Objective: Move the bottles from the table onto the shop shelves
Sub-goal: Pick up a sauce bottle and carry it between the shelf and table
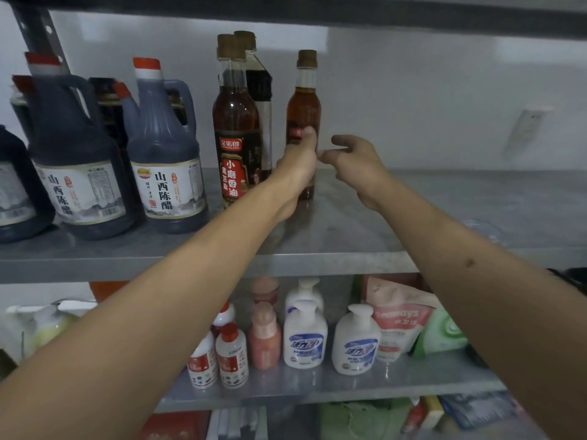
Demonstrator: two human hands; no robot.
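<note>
A small amber oil bottle (304, 103) with a brown cap stands on the grey metal shelf (333, 230). My left hand (297, 160) grips its lower body, thumb across the label. Just to its right, my right hand (352, 157) hovers with fingers loosely spread, holding nothing, fingertips close to the bottle. Left of it stand a taller sesame oil bottle (236, 122) with a red label and a dark bottle (259, 90) behind that one.
Several dark vinegar jugs (165, 147) with red caps fill the shelf's left part. The shelf's right part is bare metal. The lower shelf (349, 385) carries hand-soap pump bottles (305, 338), small red-capped bottles and refill pouches. An upper shelf edge runs overhead.
</note>
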